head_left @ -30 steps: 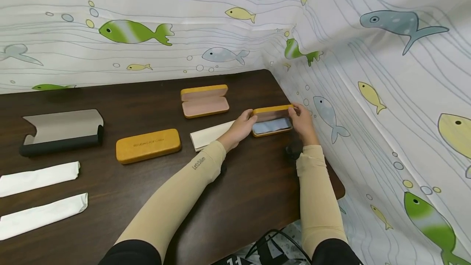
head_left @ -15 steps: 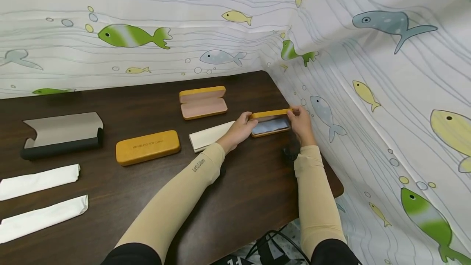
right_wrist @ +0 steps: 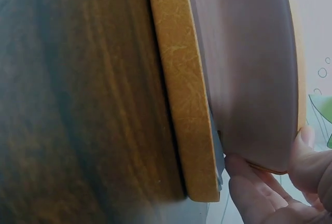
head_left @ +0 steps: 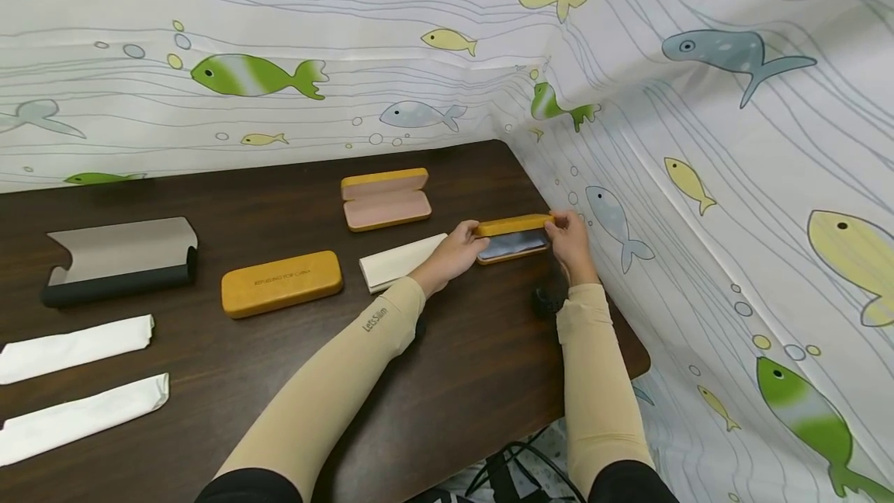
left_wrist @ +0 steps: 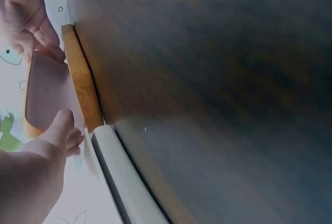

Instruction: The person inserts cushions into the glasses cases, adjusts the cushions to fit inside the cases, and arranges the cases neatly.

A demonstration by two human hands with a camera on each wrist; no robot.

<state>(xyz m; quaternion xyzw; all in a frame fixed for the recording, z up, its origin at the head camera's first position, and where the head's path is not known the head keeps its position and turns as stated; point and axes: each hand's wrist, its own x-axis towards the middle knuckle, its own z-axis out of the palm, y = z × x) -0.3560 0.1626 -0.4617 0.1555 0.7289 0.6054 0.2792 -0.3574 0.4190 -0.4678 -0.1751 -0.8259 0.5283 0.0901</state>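
Note:
Both hands work at a yellow glasses case point(head_left: 513, 225) near the table's right edge. Its lid is tilted forward, partly over the base, and a blue cloth point(head_left: 513, 244) lies inside. My left hand point(head_left: 452, 256) grips the lid's left end. At the opposite end, my right hand point(head_left: 571, 245) pinches the lid, thumb on its front edge and fingers behind, as the right wrist view shows. The lid's pink lining point(right_wrist: 254, 73) faces that camera. Just left of the case, a cream flat folded item point(head_left: 398, 264) lies partly behind my left hand.
An open yellow glasses case point(head_left: 387, 212) with pink lining stands farther back. A closed yellow glasses case point(head_left: 282, 282) lies mid-table. At left are an open dark case point(head_left: 119, 286) with grey lining and two folded white cloths point(head_left: 84, 346). Fish-print curtain point(head_left: 391, 22) borders the table.
The lid has swung forward and down from nearly upright, so more of its yellow outside shows and less of the lining. Both hands have kept hold of its ends.

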